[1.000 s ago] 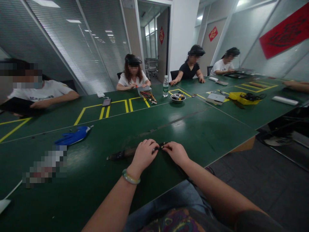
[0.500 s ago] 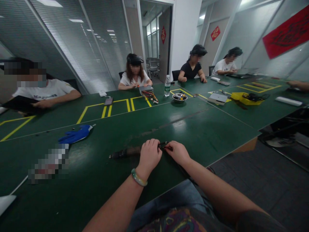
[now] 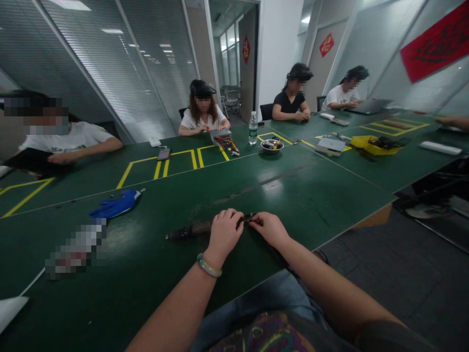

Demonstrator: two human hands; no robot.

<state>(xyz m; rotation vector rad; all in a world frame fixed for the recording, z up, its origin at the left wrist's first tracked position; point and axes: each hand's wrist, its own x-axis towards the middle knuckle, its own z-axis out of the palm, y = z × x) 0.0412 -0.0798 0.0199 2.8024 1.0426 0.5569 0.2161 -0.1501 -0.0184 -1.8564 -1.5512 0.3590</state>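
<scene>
On the dark green table lies a long dark cylindrical tool (image 3: pixel 188 231) with a narrow tip pointing left and a brownish body; its exact kind is unclear. My left hand (image 3: pixel 226 234), a bangle (image 3: pixel 208 266) on its wrist, is curled over the tool's right end and hides it. Against its fingertips, my right hand (image 3: pixel 269 227) pinches a small dark piece (image 3: pixel 249 217), which looks like the tool's cord end, though the fingers cover most of it. What looks like a dark cord passes below my right wrist toward the table edge.
A blue glove (image 3: pixel 119 205) lies to the left. Farther back stand a water bottle (image 3: pixel 252 128), a metal bowl (image 3: pixel 271 146) of small parts, a grey box with wires (image 3: pixel 223 139) and a yellow tray (image 3: pixel 373 145). Several people sit around the table (image 3: pixel 311 195).
Both my hands stay at the tool's right end with only slight finger movement. Across the table, the person in black has brought their hands together.
</scene>
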